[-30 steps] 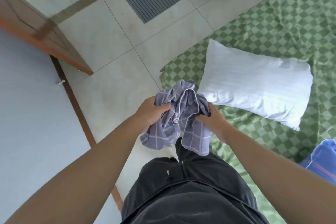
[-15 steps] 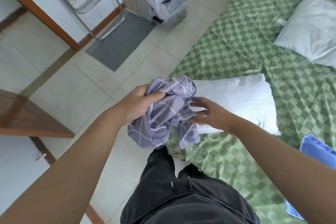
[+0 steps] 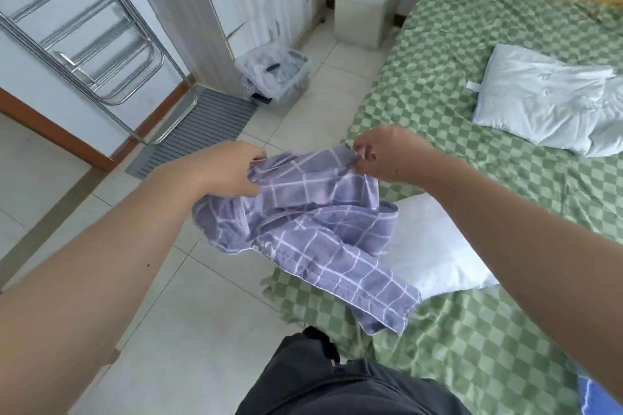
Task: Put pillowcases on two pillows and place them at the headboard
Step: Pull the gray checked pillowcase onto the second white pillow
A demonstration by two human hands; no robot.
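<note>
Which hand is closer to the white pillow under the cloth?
Right. The right hand hangs just above the near pillow; the left hand grips the pillowcase over the floor.

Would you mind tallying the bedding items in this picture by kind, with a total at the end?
Bare white pillows: 2, one near the bed's edge and one farther up the bed
Purple checked pillowcase: 1, held by both hands, left and right
Green checked bedsheet: 1
Total: 4
</note>
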